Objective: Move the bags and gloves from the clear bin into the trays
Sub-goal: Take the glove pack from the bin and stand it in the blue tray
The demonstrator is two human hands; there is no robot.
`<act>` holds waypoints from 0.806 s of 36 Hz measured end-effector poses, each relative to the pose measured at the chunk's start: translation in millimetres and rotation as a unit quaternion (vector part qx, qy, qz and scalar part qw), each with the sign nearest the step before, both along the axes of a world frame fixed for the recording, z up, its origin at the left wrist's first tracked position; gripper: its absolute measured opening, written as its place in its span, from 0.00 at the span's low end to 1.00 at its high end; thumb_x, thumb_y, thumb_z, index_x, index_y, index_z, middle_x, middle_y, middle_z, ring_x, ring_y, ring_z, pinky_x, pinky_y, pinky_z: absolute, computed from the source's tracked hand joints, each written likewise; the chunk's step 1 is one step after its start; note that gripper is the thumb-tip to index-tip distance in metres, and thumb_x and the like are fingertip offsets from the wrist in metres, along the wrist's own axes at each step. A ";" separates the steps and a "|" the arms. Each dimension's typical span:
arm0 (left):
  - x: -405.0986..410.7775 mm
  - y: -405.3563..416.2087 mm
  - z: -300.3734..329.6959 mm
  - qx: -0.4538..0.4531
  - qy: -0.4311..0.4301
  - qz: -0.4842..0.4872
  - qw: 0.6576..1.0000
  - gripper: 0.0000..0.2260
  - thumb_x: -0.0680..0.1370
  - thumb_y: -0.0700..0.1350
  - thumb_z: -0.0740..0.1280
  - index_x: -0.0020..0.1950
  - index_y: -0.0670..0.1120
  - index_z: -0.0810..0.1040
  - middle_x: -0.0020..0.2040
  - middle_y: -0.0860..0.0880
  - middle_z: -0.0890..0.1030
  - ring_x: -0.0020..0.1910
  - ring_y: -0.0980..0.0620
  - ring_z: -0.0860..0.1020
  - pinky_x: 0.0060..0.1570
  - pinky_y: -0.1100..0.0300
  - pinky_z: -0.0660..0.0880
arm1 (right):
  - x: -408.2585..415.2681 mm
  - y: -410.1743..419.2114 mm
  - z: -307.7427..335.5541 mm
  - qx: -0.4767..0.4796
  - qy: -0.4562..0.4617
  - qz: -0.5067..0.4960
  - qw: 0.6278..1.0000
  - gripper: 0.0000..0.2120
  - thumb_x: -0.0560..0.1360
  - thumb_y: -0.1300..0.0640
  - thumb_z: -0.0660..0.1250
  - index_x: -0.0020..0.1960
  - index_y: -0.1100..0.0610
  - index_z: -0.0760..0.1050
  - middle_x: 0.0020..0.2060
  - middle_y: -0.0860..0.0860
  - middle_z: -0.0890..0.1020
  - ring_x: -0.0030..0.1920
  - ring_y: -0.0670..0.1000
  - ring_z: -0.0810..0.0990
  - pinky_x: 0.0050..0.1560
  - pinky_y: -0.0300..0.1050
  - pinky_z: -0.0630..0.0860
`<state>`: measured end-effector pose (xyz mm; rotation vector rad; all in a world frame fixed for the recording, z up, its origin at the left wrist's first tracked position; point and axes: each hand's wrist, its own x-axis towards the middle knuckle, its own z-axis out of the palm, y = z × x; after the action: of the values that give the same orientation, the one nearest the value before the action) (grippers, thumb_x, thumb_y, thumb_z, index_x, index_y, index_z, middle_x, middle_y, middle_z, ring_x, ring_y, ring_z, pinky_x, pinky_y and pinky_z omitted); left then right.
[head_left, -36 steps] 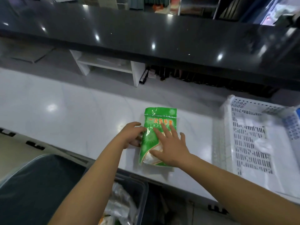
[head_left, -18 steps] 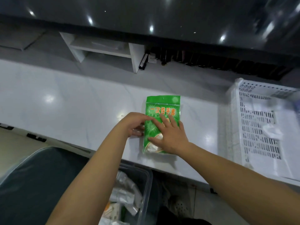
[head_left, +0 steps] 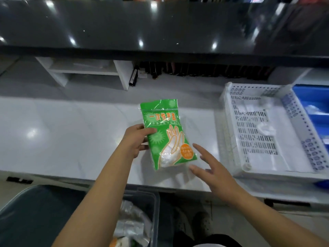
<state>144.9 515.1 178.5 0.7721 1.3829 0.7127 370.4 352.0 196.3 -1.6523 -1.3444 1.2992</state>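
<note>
A green pack of disposable gloves (head_left: 165, 131) with a white hand printed on it sits over the white counter (head_left: 71, 136). My left hand (head_left: 136, 139) grips its left edge, thumb on top. Just off the pack's lower right corner, my right hand (head_left: 211, 168) hovers with fingers spread and holds nothing. The clear bin (head_left: 153, 211) stands below the counter's front edge with several plastic packs (head_left: 131, 223) inside. A white perforated tray (head_left: 238, 139) lies on the counter to the right, with a blue tray (head_left: 313, 104) behind it at the far right.
A black upper counter (head_left: 160, 29) overhangs the back. Under it are a white shelf unit (head_left: 85, 72), a black pen (head_left: 133, 77) and a row of dark items. A dark chair seat (head_left: 35, 216) is at lower left. Small clear bits lie in the white tray.
My right hand has lifted off the glove pack and pulled back to the right, fingers spread. My left hand now grips the pack's left edge, and the pack has tilted slightly.
</note>
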 end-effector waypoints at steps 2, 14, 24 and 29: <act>5.0 -7.2 11.1 0.031 -0.023 0.036 0.999 0.13 0.71 0.37 0.75 0.54 0.45 0.81 0.47 0.46 0.87 0.41 0.47 0.86 0.33 0.54 0.81 | 9.9 -2.8 14.5 -0.033 0.097 -0.071 0.992 0.34 0.65 0.35 0.74 0.69 0.33 0.68 0.70 0.36 0.70 0.68 0.41 0.70 0.69 0.55 0.69; 117.6 -74.0 81.8 0.112 -0.230 0.089 0.963 0.14 0.73 0.39 0.73 0.57 0.49 0.82 0.57 0.49 0.85 0.53 0.48 0.84 0.40 0.51 0.82 | 96.2 0.2 62.3 -0.013 0.366 -0.211 0.907 0.31 0.66 0.46 0.74 0.68 0.42 0.73 0.65 0.51 0.79 0.62 0.59 0.78 0.53 0.62 0.80; 244.2 -107.1 106.8 0.128 -0.311 -0.048 0.941 0.18 0.67 0.47 0.78 0.57 0.52 0.84 0.60 0.49 0.83 0.59 0.50 0.82 0.48 0.49 0.82 | 221.1 -24.7 72.3 0.090 0.372 -0.268 0.884 0.32 0.65 0.57 0.76 0.67 0.43 0.73 0.60 0.54 0.83 0.55 0.56 0.84 0.44 0.54 0.82; 282.3 -100.9 109.6 0.038 -0.442 -0.089 0.892 0.34 0.68 0.68 0.74 0.62 0.43 0.81 0.62 0.44 0.81 0.65 0.43 0.77 0.64 0.39 0.73 | 307.0 -41.0 78.1 0.098 0.380 -0.254 0.884 0.35 0.65 0.59 0.77 0.69 0.40 0.72 0.60 0.57 0.82 0.54 0.58 0.83 0.42 0.49 0.83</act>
<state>427.2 414.2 288.0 0.5097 0.4510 0.8291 677.4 311.1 274.3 -1.0547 -0.4975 1.2317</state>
